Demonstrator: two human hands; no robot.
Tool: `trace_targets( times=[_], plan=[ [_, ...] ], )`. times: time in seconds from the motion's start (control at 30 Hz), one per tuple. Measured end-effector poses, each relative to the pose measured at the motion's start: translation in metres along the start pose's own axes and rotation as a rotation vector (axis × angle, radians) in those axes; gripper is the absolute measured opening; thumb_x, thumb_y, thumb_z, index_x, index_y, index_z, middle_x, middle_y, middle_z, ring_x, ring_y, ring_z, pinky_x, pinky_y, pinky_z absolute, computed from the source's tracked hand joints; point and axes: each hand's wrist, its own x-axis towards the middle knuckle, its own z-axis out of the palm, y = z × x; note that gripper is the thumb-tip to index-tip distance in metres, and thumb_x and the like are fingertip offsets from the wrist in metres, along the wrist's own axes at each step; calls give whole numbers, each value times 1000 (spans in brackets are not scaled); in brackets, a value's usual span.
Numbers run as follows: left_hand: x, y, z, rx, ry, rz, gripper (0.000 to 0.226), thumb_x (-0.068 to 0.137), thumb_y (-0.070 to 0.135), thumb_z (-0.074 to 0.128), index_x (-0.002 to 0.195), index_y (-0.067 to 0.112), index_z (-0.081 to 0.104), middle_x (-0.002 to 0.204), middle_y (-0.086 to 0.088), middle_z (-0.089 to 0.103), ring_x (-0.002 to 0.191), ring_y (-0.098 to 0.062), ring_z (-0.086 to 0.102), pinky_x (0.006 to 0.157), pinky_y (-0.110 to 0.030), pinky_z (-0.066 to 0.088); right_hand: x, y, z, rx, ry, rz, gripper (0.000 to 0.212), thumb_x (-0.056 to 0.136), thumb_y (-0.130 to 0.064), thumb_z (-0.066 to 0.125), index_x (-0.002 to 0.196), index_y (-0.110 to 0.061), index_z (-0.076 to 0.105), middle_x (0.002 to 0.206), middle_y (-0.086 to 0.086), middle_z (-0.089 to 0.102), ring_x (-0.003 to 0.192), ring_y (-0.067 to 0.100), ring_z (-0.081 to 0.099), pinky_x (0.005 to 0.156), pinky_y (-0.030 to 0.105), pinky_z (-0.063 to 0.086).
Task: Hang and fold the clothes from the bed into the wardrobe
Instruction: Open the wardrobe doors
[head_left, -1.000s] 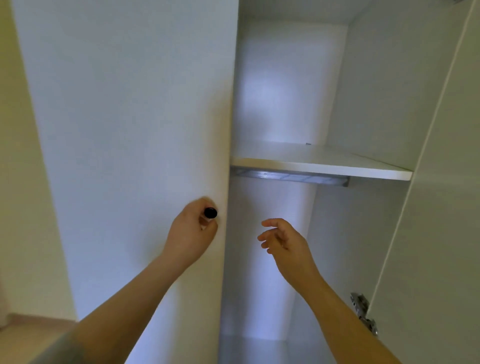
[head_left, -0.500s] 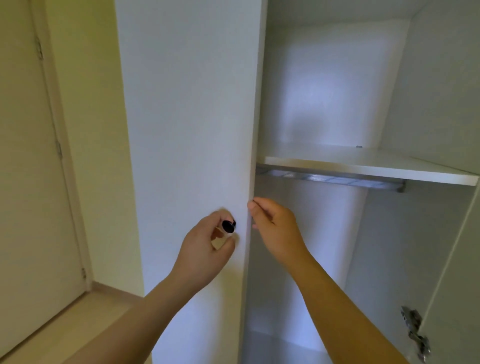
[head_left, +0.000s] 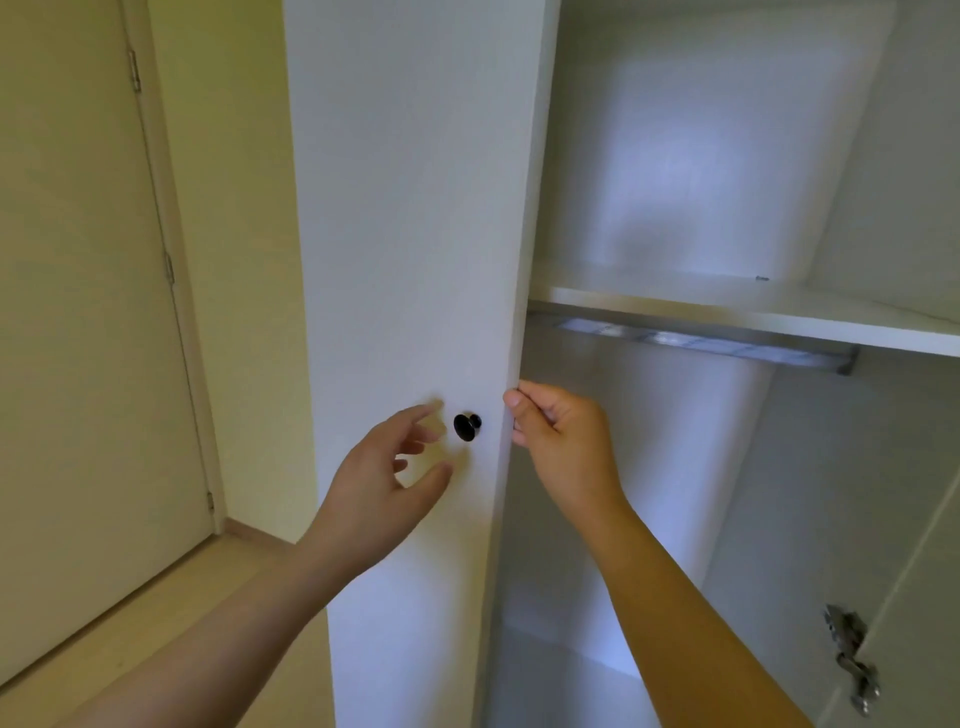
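A white wardrobe stands open in front of me, its left door (head_left: 410, 234) partly swung out. A small black knob (head_left: 467, 427) sits near that door's free edge. My left hand (head_left: 387, 475) hovers just left of the knob with fingers spread and loose, off the knob. My right hand (head_left: 561, 441) grips the door's free edge, fingers curled round it from the inside. Inside, a white shelf (head_left: 753, 317) spans the wardrobe with a metal hanging rail (head_left: 701, 345) under it. No clothes are in view.
A cream room door (head_left: 83, 312) with hinges stands at the left, beside a cream wall. The wardrobe's right door (head_left: 914, 597) is open at the far right, with a metal hinge (head_left: 852, 660) on it. Wooden floor shows at lower left.
My left hand has let go of the black knob and opened. My right hand moved left from inside the wardrobe and took hold of the door's edge. The view has shifted left.
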Motion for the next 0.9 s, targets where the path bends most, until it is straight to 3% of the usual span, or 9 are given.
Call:
trace_targets(
  times=[0.07, 0.17, 0.23, 0.33, 0.43, 0.57, 0.67, 0.8, 0.9],
  plan=[
    [-9, -6, -14, 33, 14, -22, 49, 83, 35, 69, 129, 36, 51, 110, 21, 61, 105, 5, 55, 95, -27, 48, -8, -6, 7, 23, -39, -5, 31, 89, -41, 55, 103, -14, 59, 92, 26, 66, 92, 45, 62, 75, 62, 53],
    [-26, -12, -40, 18, 54, -54, 62, 76, 56, 70, 131, 38, 48, 115, 23, 59, 110, 5, 54, 95, -24, 46, -26, -18, 28, 105, -81, 10, 27, 87, -38, 58, 109, -26, 69, 95, -3, 76, 91, 20, 71, 82, 47, 58],
    [-39, -16, -59, 26, 75, -79, 72, 69, 64, 67, 132, 38, 46, 118, 24, 58, 113, 4, 53, 96, -25, 45, -36, -27, 45, 153, -87, 0, 20, 87, -33, 62, 104, -31, 71, 91, -3, 76, 88, 21, 72, 81, 48, 58],
    [-61, -23, -92, 60, 122, -128, 71, 73, 60, 71, 134, 33, 47, 120, 20, 58, 114, 1, 53, 99, -30, 46, -45, -43, 67, 166, -97, -46, 8, 83, -33, 67, 90, -34, 72, 79, 4, 74, 79, 29, 70, 74, 52, 58],
    [-79, -30, -122, 88, 186, -197, 69, 73, 54, 68, 134, 28, 47, 120, 15, 59, 115, -2, 54, 99, -30, 46, -51, -55, 89, 177, -117, -75, 7, 83, -30, 73, 76, -33, 73, 73, -14, 72, 68, 9, 70, 67, 42, 61],
    [-98, -38, -158, 184, 260, -259, 60, 84, 42, 68, 137, 25, 45, 122, 12, 58, 116, -7, 54, 97, -29, 46, -53, -70, 124, 156, -189, -140, 12, 81, -37, 75, 78, -29, 68, 76, -19, 70, 67, 6, 68, 64, 23, 54],
    [-113, -30, -183, 254, 296, -262, 65, 82, 49, 65, 139, 27, 43, 124, 14, 57, 115, -4, 53, 98, -31, 47, -58, -88, 147, 129, -203, -188, 21, 79, -45, 75, 80, -27, 64, 82, -24, 66, 65, 2, 63, 57, 12, 45],
    [-129, -34, -219, 285, 369, -282, 67, 81, 59, 62, 138, 30, 42, 123, 17, 56, 115, -5, 53, 99, -37, 48, -57, -106, 190, 115, -260, -208, 27, 78, -50, 71, 79, -27, 58, 74, -15, 63, 60, 4, 59, 58, 24, 49],
    [-141, -43, -242, 325, 412, -315, 63, 83, 49, 65, 138, 29, 42, 124, 16, 56, 116, -6, 54, 101, -40, 48, -55, -116, 225, 96, -277, -247, 27, 79, -45, 73, 75, -26, 55, 69, -11, 62, 61, 6, 59, 59, 28, 51]
  ],
)
